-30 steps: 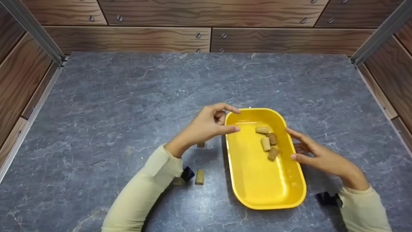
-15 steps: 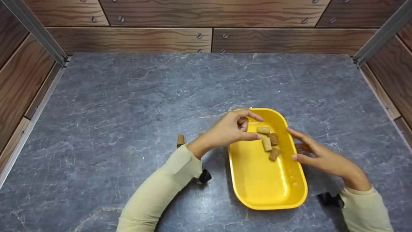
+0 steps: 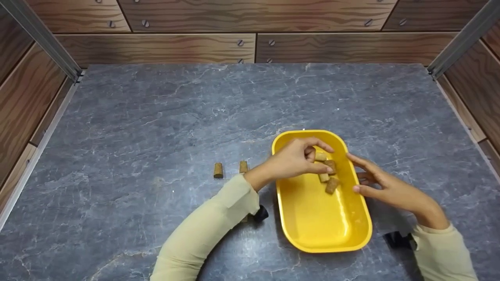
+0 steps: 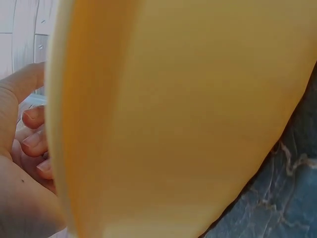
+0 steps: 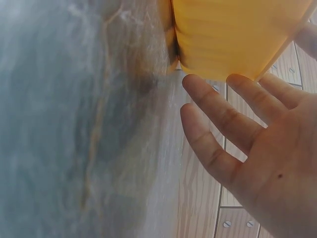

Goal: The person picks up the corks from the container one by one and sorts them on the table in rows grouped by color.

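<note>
Inside the yellow tray (image 3: 308, 214), the left hand (image 3: 299, 158) hovers over several cork-like pieces (image 3: 332, 185), thumb and index finger apart, other fingers bent. Its thumb tip overlaps a darker piece (image 3: 331, 163); contact cannot be told. The left wrist view shows part of that hand (image 4: 25, 178) behind the tray's wall (image 4: 188, 114). The right hand (image 3: 384, 187) rests its fingertips on the tray's right rim. In the right wrist view its fingers are loosely spread (image 5: 247, 144) beside the yellow wall (image 5: 233, 34).
Two brown pieces (image 3: 218, 170) (image 3: 243, 166) stand or lie on the grey marbled table (image 3: 156, 117), left of the tray. Another is mostly hidden under the left sleeve (image 3: 207, 230). Black wrist-worn parts show by both sleeves. Wood-patterned walls (image 3: 156, 48) surround the table.
The left hand has moved right from the tray's left rim to over the pieces inside. Pieces on the table came out from behind its arm. The right hand and tray have hardly moved.
</note>
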Demonstrator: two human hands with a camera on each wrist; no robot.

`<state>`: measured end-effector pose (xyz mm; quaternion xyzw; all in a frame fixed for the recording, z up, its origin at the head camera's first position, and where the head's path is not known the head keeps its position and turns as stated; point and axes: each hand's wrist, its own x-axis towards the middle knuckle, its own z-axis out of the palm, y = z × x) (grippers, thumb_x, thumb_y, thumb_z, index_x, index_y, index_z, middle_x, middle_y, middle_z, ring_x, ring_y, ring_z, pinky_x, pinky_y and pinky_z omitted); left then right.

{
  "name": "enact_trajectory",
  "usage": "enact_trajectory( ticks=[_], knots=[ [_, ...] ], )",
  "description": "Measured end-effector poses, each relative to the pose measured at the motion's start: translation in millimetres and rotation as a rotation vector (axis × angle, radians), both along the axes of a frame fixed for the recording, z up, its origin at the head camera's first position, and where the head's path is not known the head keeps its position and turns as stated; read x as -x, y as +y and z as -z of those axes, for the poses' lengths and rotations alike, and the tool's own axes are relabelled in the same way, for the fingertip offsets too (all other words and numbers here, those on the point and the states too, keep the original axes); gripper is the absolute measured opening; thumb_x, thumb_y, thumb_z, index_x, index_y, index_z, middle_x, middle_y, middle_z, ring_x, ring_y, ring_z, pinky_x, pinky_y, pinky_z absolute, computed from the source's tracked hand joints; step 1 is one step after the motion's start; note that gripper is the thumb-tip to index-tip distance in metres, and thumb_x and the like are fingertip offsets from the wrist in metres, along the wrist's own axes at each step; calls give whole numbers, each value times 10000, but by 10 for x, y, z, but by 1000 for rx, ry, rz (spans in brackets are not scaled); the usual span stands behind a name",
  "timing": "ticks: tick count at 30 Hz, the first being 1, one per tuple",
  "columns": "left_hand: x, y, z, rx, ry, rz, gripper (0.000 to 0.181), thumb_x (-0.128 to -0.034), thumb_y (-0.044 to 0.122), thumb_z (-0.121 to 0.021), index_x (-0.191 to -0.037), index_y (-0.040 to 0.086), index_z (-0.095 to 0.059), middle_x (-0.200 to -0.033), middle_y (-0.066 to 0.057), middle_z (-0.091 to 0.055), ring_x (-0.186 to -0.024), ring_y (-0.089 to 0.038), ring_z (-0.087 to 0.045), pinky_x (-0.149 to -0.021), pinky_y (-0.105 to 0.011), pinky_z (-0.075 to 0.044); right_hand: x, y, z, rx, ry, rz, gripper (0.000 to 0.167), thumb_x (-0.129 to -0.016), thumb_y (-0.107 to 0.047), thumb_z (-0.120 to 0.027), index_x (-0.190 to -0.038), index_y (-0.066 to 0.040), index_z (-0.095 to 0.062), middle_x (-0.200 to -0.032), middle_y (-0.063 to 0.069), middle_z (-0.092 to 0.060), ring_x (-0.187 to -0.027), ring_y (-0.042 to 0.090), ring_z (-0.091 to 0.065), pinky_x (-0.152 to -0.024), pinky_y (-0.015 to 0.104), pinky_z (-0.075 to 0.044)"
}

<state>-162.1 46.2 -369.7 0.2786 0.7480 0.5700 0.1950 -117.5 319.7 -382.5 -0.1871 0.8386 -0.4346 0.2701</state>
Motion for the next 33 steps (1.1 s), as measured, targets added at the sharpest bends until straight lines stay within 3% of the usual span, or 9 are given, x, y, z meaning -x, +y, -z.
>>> enact_trajectory(
  ticks=[3,8,11,15,20,25,33],
  knots=[
    [8,43,21,34,15,12,418,-807,195,-784,-1180,73,-639,-635,72,-449,-558,-27,-374,-547,-151,-347,6,-6,4,-11,4,2,702,-999,-198,-522,-1558,-181,-98,-1571,250,-140,-1193,-27,-511,-890,279,-504],
    [4,119,66,61,2,23,405,-809,164,-775,-1178,68,-640,-641,75,-461,-560,-25,-383,-523,-154,-333,14,-20,7,-12,34,-11,700,-998,-185,-521,-1558,-176,-100,-1564,256,-162,-1278,389,-478,-882,275,-509],
    [-7,169,98,75,-11,25,393,-807,171,-778,-1167,81,-649,-635,72,-460,-557,-27,-381,-516,-157,-325,10,-19,11,-8,46,-9,701,-994,-181,-531,-1556,-175,-113,-1559,255,-181,-1264,316,-510,-875,252,-509],
    [-12,223,139,103,-5,30,392,-800,182,-788,-1157,85,-657,-619,75,-464,-540,-22,-377,-499,-157,-316,10,-9,27,12,45,-17,702,-992,-162,-531,-1556,-160,-113,-1555,264,-183,-1212,80,-539,-865,231,-510],
    [-6,261,173,168,14,31,401,-788,209,-804,-1147,99,-662,-672,77,-542,-546,-12,-408,-510,-153,-338,12,-4,39,33,34,-25,701,-995,-141,-520,-1557,-162,-103,-1560,264,-160,-1218,96,-545,-860,232,-514],
    [3,298,180,268,35,68,379,-785,243,-805,-1124,156,-661,-810,73,-654,-591,-12,-524,-562,-163,-402,-2,6,37,45,37,-26,700,-995,-125,-515,-1558,-161,-100,-1563,268,-138,-1151,-107,-498,-855,224,-516],
    [20,335,209,482,153,95,399,-755,345,-816,-1122,280,-672,-960,147,-662,-784,-1,-556,-714,-163,-423,1,1,22,39,31,-17,696,-995,-135,-519,-1557,-179,-110,-1569,258,-121,-1142,-129,-487,-865,223,-514]
  ],
)
